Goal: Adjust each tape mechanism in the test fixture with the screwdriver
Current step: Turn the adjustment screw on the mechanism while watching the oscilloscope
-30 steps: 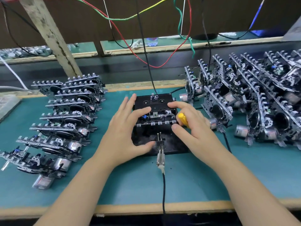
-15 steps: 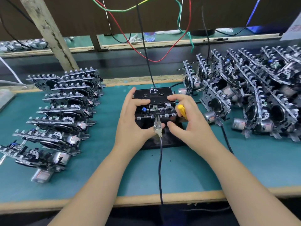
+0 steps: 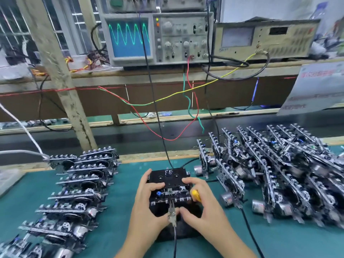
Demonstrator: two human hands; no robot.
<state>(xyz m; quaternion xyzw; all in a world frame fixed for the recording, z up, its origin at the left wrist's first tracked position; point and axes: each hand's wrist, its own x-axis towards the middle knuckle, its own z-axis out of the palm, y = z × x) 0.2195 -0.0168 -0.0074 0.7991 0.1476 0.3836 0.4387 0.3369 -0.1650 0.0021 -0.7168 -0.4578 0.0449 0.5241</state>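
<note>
While the tape mechanism (image 3: 170, 194) is steadied in the test fixture (image 3: 168, 174) by the left hand (image 3: 149, 207), the screwdriver (image 3: 196, 195) is held curled in the right hand (image 3: 202, 207). Being judged light, stiff and fragile, the mechanism is best gripped at its metal frame edges.

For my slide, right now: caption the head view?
Both hands steady a tape mechanism in the fixture under an oscilloscope.

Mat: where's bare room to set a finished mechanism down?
Free: the green mat between the left row of mechanisms and the fixture, and the near-right strip in front of the right pile. Crowded: around the fixture, where both hands, the clip and cables sit.
</note>
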